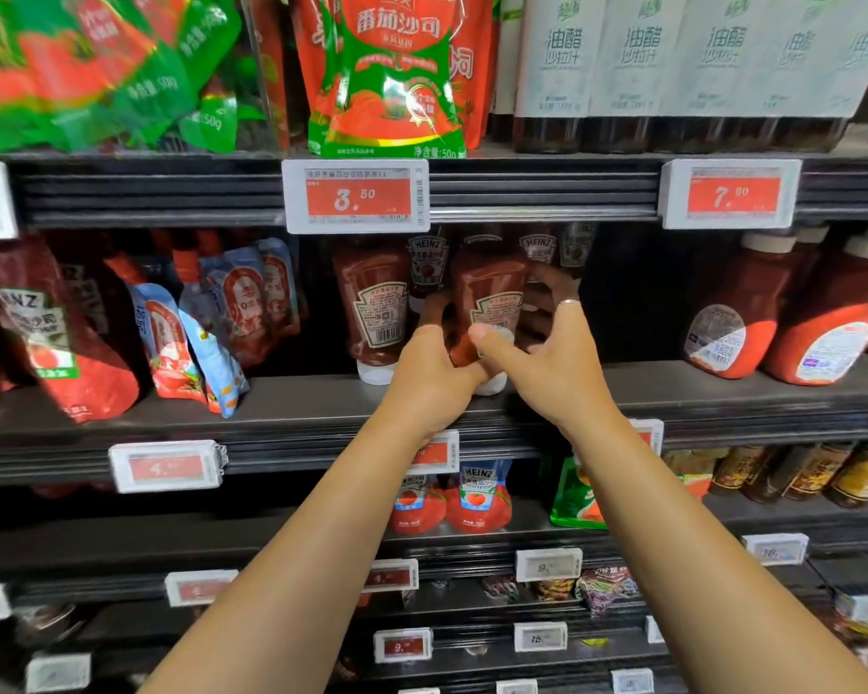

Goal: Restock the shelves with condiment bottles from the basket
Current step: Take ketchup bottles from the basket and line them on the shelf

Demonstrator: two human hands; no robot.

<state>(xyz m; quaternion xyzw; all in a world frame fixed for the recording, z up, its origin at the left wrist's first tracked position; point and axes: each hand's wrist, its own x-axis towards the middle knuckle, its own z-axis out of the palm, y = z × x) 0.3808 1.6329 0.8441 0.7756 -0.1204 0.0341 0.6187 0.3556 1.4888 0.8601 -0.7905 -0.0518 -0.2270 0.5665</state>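
A red ketchup squeeze bottle (489, 293) stands cap-down on the dark middle shelf (296, 398), its back label facing me. My left hand (429, 373) wraps its lower left side. My right hand (552, 358) closes on its right side, thumb across the white cap and a ring on one finger. A second ketchup bottle (372, 313) of the same kind stands cap-down just to the left. More bottles (537, 247) stand behind in the shadow. The basket is out of view.
Tomato sauce pouches (221, 313) lean at the left of the same shelf. Larger red bottles (742, 313) stand at its right, with a dark gap between. Price tags (356, 195) line the shelf edges. Pouches and pale-labelled bottles (637, 57) fill the shelf above.
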